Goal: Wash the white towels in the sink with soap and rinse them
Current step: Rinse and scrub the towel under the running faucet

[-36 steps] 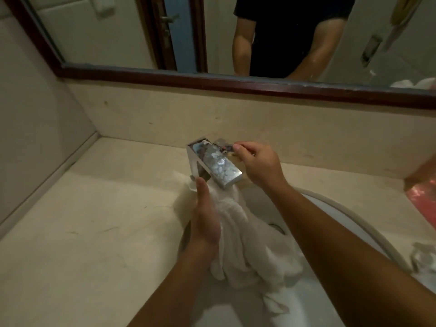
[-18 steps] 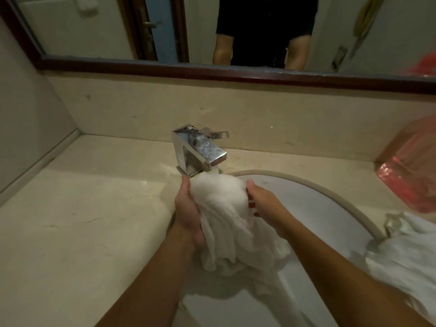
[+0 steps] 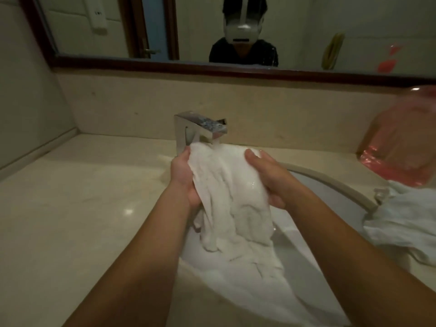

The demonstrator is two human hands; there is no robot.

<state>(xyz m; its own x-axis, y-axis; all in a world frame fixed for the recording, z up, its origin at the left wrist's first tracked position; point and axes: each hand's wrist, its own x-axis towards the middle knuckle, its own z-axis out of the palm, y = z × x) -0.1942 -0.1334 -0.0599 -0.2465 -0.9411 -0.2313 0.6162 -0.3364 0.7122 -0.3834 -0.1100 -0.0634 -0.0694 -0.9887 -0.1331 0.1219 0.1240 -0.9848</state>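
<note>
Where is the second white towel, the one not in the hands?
In the head view the second white towel lies at the right edge, draped over the sink rim, just below the pink bag.

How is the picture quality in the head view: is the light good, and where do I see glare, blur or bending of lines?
Head view: dim, warm light; a small glare spot on the counter; bright reflections on the tap; the pink bag at the right edge is blurred; the mirror frame bends from the wide lens; the towel between the left hand and right hand looks washed out.
</note>
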